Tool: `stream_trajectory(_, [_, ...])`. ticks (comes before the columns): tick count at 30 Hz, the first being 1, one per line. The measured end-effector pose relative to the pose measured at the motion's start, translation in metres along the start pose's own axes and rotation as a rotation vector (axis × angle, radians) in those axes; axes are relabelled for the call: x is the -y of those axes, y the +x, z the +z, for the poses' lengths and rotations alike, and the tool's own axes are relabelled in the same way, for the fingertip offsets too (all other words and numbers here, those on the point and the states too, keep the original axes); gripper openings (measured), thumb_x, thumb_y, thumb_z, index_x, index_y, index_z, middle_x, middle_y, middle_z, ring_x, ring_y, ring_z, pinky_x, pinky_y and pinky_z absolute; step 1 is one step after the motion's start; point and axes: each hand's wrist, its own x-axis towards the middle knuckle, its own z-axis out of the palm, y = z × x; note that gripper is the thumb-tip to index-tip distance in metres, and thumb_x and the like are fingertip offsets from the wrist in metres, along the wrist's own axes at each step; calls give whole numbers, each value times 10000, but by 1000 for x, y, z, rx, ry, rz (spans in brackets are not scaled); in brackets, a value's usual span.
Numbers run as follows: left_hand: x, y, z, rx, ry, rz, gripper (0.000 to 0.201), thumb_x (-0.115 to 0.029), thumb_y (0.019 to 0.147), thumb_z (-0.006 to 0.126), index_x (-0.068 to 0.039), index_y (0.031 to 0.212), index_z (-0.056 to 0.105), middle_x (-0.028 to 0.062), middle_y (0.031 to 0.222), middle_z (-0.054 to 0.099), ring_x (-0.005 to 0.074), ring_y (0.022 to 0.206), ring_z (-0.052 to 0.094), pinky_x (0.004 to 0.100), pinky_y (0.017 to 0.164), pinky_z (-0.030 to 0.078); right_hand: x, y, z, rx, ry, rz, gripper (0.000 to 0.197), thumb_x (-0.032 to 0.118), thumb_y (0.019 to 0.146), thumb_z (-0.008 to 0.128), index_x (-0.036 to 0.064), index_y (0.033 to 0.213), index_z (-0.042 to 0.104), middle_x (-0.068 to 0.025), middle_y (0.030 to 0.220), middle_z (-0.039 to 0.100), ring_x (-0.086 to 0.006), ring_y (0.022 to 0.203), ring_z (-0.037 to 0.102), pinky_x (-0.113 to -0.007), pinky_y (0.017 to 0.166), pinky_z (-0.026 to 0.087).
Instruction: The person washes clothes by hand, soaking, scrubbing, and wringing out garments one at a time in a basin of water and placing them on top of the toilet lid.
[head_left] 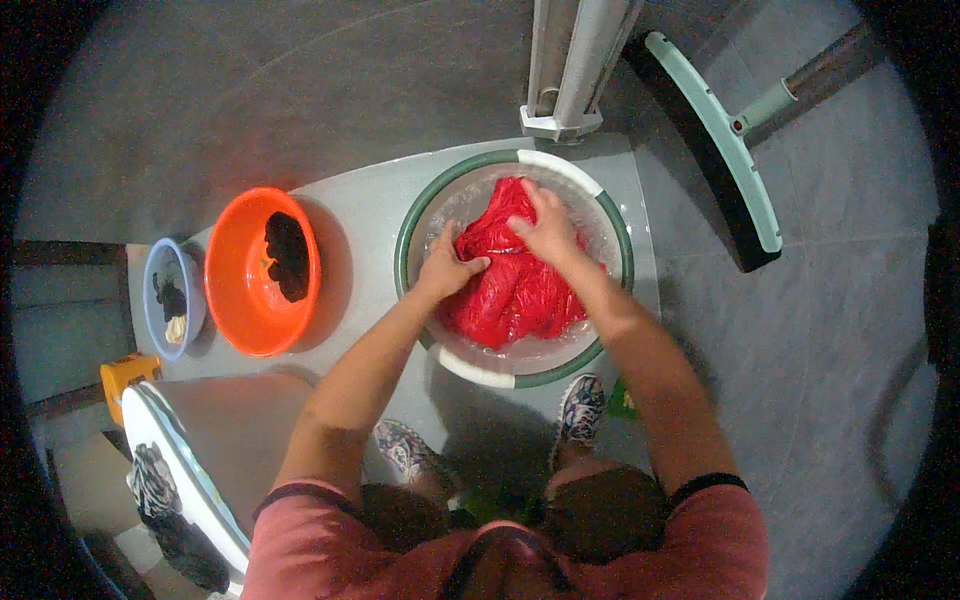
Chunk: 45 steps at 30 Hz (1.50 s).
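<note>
A heap of wet red cloth (515, 290) lies in water in a round basin (413, 205) with a green and white rim. My left hand (452, 268) rests on the cloth's left edge, thumb stretched out and fingers apart. On the cloth's upper right, my right hand (546, 228) lies with spread fingers touching it. Neither hand is closed round the fabric. What kind of garment the red cloth is cannot be made out.
To the left stand an orange basin (235, 325) with a black cloth (287, 257) and a small blue basin (155, 275) holding dark and pale cloths. A floor squeegee (715, 130) leans at the upper right. Lower left, clothes (180, 545) hang over a white rim (215, 510).
</note>
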Motion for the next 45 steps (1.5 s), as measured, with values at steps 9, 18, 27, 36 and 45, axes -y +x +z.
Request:
stream_trajectory(9, [-46, 0, -20, 264, -1354, -884, 443, -363, 946, 354, -10, 1105, 570, 144, 1052, 635, 290, 988, 598, 450, 955, 430, 52, -31, -13, 192, 49, -86, 242, 148, 753, 611, 161, 990, 656, -88, 1075, 599, -294, 999, 579, -438, 806, 491])
stream_trajectory(18, [-76, -28, -6, 248, -1043, -598, 332, -278, 954, 376, -38, 1043, 587, 129, 970, 636, 247, 859, 630, 403, 778, 538, 65, -17, -9, -176, -48, -380, 167, 267, 753, 597, 125, 664, 598, -95, 685, 595, -290, 638, 601, -428, 548, 477])
stream_trajectory(27, [13, -15, -15, 50, -190, -242, 598, -443, 878, 556, 38, 1221, 461, 170, 1136, 575, 264, 982, 596, 365, 847, 490, 27, -37, 23, -120, -120, -296, 432, 240, 825, 619, 95, 1223, 533, -219, 1123, 541, -363, 1025, 526, -451, 889, 423])
stream_trajectory(36, [-71, 3, -31, 572, -1338, -772, 373, -375, 913, 498, -42, 1054, 591, 116, 932, 648, 238, 831, 628, 355, 797, 512, 133, -75, -18, 14, 263, -449, 148, 236, 800, 622, 103, 858, 648, -96, 871, 612, -282, 734, 622, -413, 648, 504])
stream_trajectory(45, [-132, -45, -7, 361, -1067, -752, 448, -373, 927, 463, 25, 1116, 542, 164, 1067, 615, 274, 950, 626, 412, 849, 511, -1, -16, -12, -114, -63, -50, 178, 280, 817, 603, 114, 753, 612, -117, 848, 633, -327, 797, 604, -426, 677, 479])
